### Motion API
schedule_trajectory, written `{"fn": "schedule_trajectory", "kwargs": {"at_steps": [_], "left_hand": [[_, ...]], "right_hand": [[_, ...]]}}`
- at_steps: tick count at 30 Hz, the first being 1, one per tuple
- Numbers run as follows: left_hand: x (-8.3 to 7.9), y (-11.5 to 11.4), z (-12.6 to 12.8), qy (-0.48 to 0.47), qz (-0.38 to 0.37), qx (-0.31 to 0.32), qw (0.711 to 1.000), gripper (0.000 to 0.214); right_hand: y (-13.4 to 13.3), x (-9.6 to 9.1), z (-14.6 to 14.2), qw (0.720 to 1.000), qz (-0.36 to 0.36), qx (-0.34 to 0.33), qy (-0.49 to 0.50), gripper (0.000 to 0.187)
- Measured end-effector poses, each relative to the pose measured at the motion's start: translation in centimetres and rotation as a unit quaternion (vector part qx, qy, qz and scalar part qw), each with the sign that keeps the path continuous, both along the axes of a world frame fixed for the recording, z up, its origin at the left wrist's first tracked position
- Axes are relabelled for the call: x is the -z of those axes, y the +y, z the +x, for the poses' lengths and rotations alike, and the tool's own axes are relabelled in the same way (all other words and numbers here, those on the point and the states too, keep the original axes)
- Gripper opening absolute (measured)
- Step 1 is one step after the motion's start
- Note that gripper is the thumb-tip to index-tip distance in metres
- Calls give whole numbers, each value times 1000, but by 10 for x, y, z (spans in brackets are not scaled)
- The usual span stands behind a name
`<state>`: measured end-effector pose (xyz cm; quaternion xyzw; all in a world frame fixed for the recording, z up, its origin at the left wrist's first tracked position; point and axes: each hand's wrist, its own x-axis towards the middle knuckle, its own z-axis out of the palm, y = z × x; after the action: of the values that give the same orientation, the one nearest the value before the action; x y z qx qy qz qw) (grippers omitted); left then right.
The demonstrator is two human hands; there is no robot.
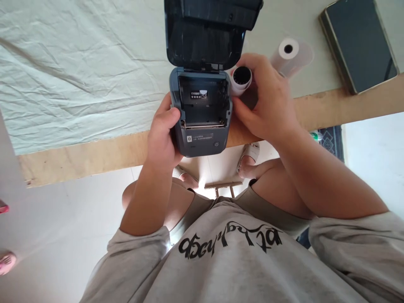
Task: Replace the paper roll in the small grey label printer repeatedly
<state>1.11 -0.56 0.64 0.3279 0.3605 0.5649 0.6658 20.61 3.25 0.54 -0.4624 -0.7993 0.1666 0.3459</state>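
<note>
A dark grey portable label printer (204, 143) sits at the table's front edge with its black lid (205, 40) swung up. Its paper bay looks bare inside, apart from a small printed sticker (198, 94) on the back wall. My left hand (164, 132) is closed round the printer's left side, thumb on the rim. Beside the printer's right side, my right hand (268, 97) grips a small white paper roll (241, 82) with a dark core between thumb and fingers. The roll is upright and close against the casing; I cannot tell whether they touch.
A second white paper roll (285, 54), its clear wrap loose around it, stands behind my right hand. A dark-screened phone or tablet (360, 44) lies at the far right edge. Pale green cloth (78, 75) covers the table behind a bare wooden edge (85, 162).
</note>
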Motion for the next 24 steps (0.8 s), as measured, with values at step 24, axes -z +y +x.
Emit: {"fn": "schedule_trajectory", "kwargs": {"at_steps": [24], "left_hand": [[3, 3, -2, -25, 27, 35, 999, 28]], "right_hand": [[-14, -5, 12, 997, 22, 5, -68, 36]]}}
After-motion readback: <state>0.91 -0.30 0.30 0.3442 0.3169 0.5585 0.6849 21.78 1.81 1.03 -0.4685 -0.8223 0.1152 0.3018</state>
